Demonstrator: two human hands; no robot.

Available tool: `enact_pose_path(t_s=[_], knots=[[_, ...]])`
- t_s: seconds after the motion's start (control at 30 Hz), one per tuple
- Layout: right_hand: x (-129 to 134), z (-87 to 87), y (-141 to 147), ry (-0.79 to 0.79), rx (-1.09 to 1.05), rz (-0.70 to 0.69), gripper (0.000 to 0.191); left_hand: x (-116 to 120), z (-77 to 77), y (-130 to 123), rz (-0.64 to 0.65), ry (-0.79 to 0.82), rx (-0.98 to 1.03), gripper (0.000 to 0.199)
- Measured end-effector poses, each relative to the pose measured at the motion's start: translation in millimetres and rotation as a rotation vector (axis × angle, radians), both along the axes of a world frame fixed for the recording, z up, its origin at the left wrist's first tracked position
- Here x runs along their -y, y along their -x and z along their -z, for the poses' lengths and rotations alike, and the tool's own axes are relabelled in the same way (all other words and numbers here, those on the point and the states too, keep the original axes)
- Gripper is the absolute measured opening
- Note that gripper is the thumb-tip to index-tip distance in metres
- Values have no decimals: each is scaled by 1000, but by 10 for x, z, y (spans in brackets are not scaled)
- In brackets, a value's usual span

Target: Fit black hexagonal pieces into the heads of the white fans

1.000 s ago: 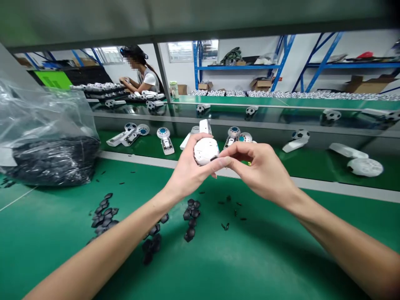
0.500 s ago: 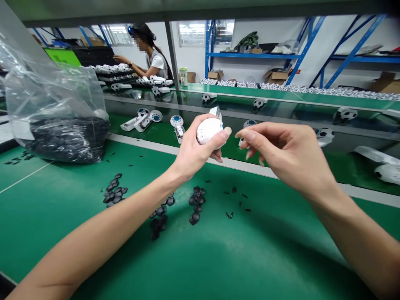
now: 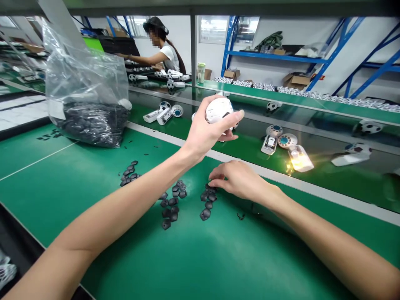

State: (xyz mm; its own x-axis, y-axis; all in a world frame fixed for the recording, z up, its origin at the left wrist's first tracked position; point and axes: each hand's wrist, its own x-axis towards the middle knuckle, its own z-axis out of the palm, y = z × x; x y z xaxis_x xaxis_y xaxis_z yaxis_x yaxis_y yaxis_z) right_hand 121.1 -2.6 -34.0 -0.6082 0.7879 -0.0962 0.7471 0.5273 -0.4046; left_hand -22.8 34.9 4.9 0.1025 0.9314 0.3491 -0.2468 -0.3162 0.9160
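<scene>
L hand [image 3: 208,129] raised, fingers curled round sth (wrist cocked back a bit); R hand [image 3: 237,179] low, fingers bent down; L forearm [image 3: 125,196] & R forearm [image 3: 328,237] bare, angled in.

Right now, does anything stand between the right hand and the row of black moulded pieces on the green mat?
Nothing visible does. The fingertips of the right hand are already at the top of the row of black moulded pieces on the green mat. The left hand, holding the white ball-shaped shell, is raised well above them.

No writing can be read: a white label [image 3: 56,109] on the plastic bag [image 3: 84,71], left of the left grip [image 3: 212,125], and a small orange sign [image 3: 319,77] on the wall [image 3: 346,54] beyond it — both too small and blurred to make out.
</scene>
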Motion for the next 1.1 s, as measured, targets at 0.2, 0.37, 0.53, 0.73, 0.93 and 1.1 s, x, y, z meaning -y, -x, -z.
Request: enact_pose_path(t_s=[0.2,0.37,0.53,0.73,0.93,1.1], knots=[[-109,-42,100,105,7,-13,7,-39,5,39,16,36,22,66],[-44,-20,-11,47,-232,-76,14,-56,15,31,15,79,87,54],[337,-182,-377,-727,-534,-297,13,-40,6,26,39,83,98,39],[607,-393,-664,-905,-450,-333,23,65,-1,-14,168,58,194,29],[479,-351,-561,-981,-551,-294,20,122,56,-64,182,45,116,23],[386,-456,-443,-645,-904,260,13,146,153,-86,124,-76,-20,32]])
